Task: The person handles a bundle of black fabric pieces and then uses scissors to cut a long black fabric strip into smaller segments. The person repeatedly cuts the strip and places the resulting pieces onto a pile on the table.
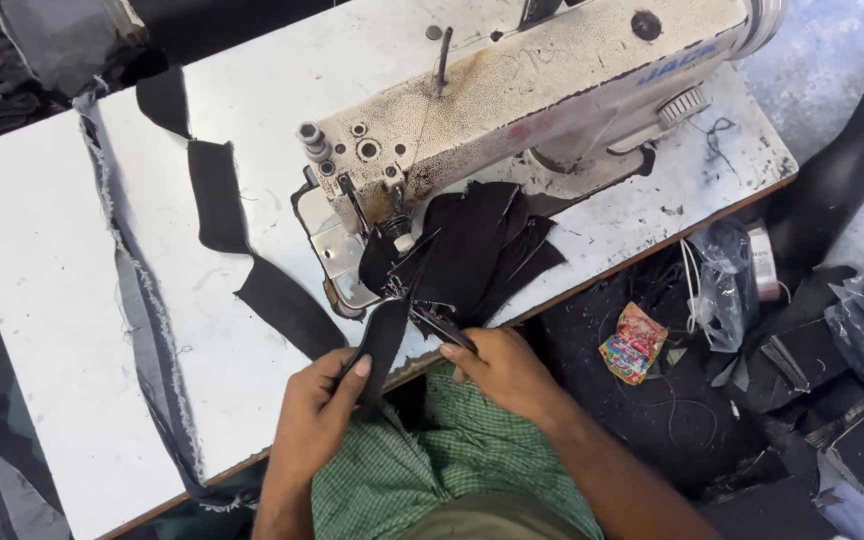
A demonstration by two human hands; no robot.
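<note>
Fingers of the left hand (320,405) pinch a narrow black fabric strip (382,345) at the table's front edge, while the right hand (497,365) grips small dark snips (442,325) touching that strip. Just beyond lies a pile of black cloth pieces (477,245) under the needle of the worn cream sewing machine (522,95). More black strips (252,250) trail leftward across the white table (42,270).

Matt black cloth strip (382,345), worn speckled metal sewing machine (512,90)
</note>
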